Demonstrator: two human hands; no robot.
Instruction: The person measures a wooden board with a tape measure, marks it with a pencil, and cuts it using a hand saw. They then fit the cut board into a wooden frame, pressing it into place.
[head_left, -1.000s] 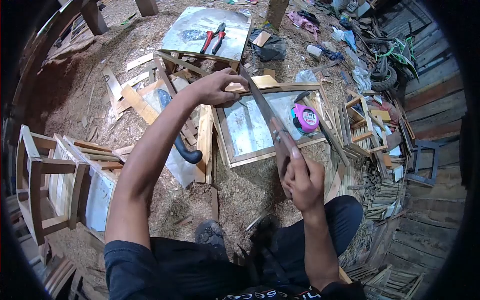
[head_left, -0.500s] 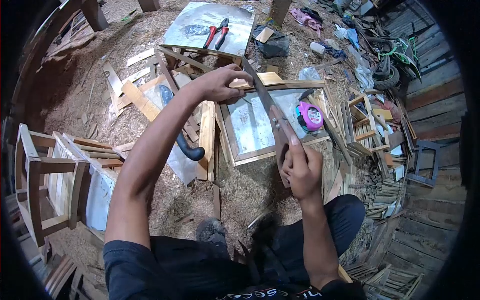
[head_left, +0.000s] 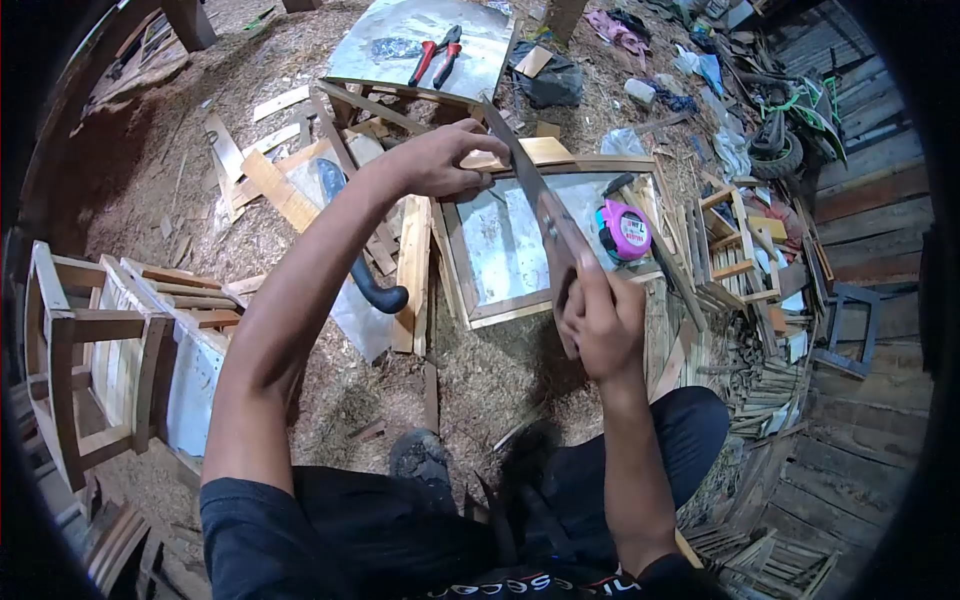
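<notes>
My right hand (head_left: 603, 318) is closed around the handle of a handsaw (head_left: 535, 190), whose blade points up and away across the near wooden frame. My left hand (head_left: 450, 160) presses on a wood piece at the frame's top edge, left of the blade, its fingers curled onto the wood. The wooden frame (head_left: 520, 308) surrounds a pale, shiny panel (head_left: 500, 240). On its right side rests a pink tape measure (head_left: 626, 231), with a dark-handled tool (head_left: 618, 184) just above. A light wood piece (head_left: 545, 151) lies behind the blade.
Red-handled pliers (head_left: 436, 60) lie on a pale board (head_left: 380, 35) at the back. A tool with a black curved handle (head_left: 380, 295) is left of the frame. Wooden frames (head_left: 100, 330) stand at left, stools (head_left: 735, 235) at right. Wood scraps (head_left: 280, 195) litter the ground.
The view has shifted slightly. The saw is still in my right hand and has moved only a little along its line; my left hand stays on the wood.
</notes>
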